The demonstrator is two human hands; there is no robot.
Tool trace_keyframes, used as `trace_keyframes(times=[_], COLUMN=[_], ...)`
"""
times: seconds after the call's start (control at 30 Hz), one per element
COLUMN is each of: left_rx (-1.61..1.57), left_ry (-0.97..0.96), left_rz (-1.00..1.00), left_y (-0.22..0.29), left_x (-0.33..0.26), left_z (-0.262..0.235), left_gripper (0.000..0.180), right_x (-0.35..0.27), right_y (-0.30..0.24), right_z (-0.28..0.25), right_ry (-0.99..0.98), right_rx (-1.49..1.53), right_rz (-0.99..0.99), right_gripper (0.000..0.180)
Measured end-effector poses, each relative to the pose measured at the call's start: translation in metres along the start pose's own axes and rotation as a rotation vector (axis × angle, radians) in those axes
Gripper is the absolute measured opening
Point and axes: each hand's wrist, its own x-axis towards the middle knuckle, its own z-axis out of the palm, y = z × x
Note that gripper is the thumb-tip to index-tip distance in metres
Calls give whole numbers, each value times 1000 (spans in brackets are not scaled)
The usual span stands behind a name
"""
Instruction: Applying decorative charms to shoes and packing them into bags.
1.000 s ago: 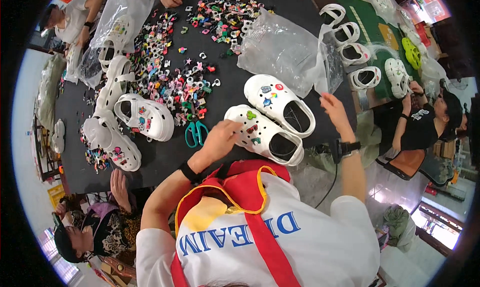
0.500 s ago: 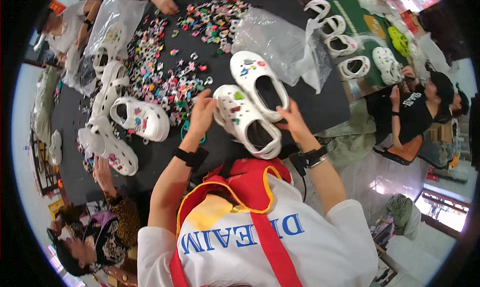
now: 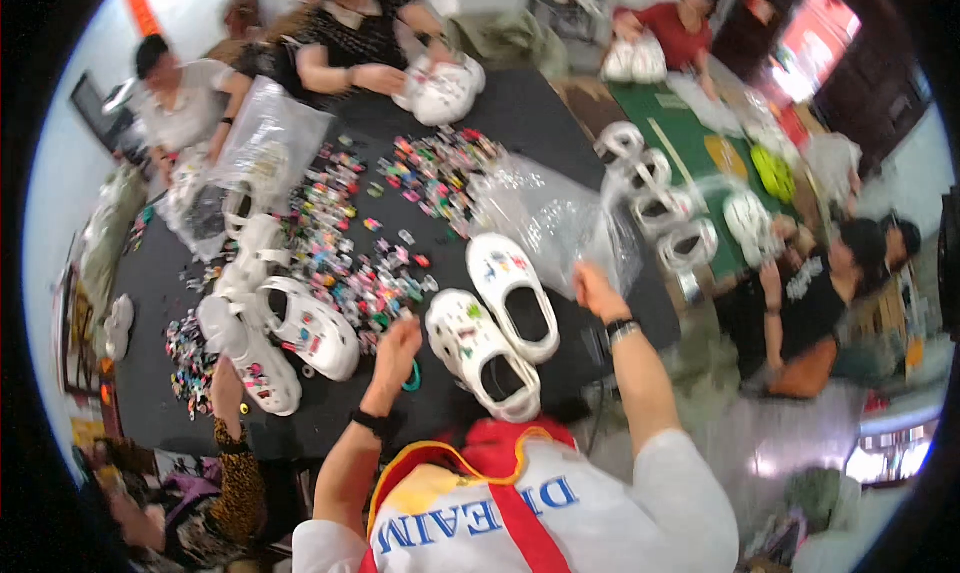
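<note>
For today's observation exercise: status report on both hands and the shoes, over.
Left hand open beside near clog. Right hand at clear plastic bag. Second clog alongside. Charms scattered left.

Two white clogs (image 3: 497, 323) between both hands — charms (image 3: 370, 263) scattered beside.

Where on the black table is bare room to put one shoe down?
Free: the black table near its edge, below the left hand, and the strip by the plastic bag. Crowded: the colourful charms in the middle.
</note>
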Motion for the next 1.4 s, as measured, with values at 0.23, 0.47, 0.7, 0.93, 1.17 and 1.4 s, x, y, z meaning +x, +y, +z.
trace_keyframes(times=[0.23,0.47,0.7,0.93,1.17,1.4], left_rx=[559,688,717,737,718,689], left_ry=[101,291,228,168,134,103], left_rz=[-2,-44,-115,35,-62,-70], left_y=[-28,-25,-23,-32,-32,-21], left_x=[-52,-46,-58,-57,-56,-48], left_z=[11,9,9,6,7,11], left_gripper=[37,40,45,49,55,57], right_x=[-1,46,10,-50,-48,-45], right_y=[17,35,-28,-115,-90,-64], right_z=[18,28,-12,32,92,118], right_ry=[108,23,96,191,382,255], right_rx=[-58,328,408,88,-1126,-1348], right_rz=[195,150,-137,-568,-1058,-1056], right_gripper=[25,21,13,50,54,56])
